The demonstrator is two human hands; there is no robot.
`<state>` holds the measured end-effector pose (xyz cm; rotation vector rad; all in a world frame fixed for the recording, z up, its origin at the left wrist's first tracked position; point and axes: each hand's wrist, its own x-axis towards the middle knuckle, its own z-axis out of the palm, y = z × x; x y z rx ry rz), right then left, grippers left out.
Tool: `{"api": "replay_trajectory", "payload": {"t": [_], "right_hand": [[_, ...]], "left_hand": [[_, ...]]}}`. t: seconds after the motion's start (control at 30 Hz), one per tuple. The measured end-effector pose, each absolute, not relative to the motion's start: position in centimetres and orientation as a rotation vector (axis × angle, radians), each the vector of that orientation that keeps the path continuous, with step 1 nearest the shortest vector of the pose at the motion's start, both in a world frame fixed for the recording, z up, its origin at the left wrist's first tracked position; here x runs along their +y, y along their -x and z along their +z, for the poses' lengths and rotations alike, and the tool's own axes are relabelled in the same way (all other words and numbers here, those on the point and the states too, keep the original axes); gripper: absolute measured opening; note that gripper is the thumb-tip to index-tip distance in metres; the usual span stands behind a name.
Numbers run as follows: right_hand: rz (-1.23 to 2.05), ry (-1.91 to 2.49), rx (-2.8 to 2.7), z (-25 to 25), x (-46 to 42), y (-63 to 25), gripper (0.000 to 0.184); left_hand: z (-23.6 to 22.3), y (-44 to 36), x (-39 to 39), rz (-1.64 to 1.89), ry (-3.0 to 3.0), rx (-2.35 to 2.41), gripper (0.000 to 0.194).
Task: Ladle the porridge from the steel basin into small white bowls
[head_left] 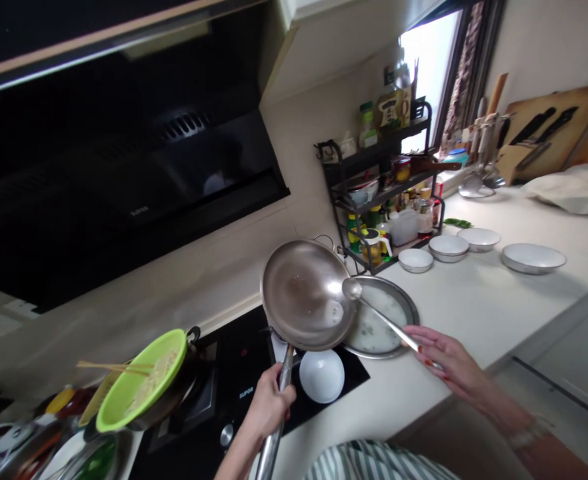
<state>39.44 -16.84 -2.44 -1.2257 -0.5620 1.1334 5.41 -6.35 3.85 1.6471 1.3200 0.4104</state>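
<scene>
- Gripping the handle of the wok [299, 293], your left hand [270, 400] has its fingers curled closed around the metal.
- You hold the wok up over the cooktop [224, 393], tilted so that its inside faces you; a small, pale, bubbly-looking patch shows low on the wok's right side.
- To the right of the wok, your right hand [447, 363] holds the ladle [387, 321] by the end of its shaft, fingers narrow around it; the ladle's head is at the wok's right rim, and you cannot tell from this view whether they touch.
- Just right of the wok you have a wide metal basin [415, 313] with cloudy liquid [374, 333] in it.
- Nearer to you than the wok sits a white bowl [323, 377].
- Left of the wok, you see a green colander [114, 400] of noodles [154, 380], with chopsticks [114, 366] lying across its rim.
- Behind and right of the wok stands a black rack [384, 147] of bottles and jars.
</scene>
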Motion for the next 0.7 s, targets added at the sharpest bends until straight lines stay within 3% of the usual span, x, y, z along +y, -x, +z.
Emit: {"api": "replay_trajectory", "payload": {"t": [0.37,0.7], "right_hand": [[0.218,1.574,-1.474,-11.1,-11.1,-38.7,0.052],[-0.010,1.622,-1.526,-12.2,-8.6,-37.7,0.058]], "left_hand": [[9.0,-7.6,-6.2,0.162,-2.202,1.417,0.013],[12.0,-10.7,-6.2,-0.006,-2.403,1.484,0.012]]}}
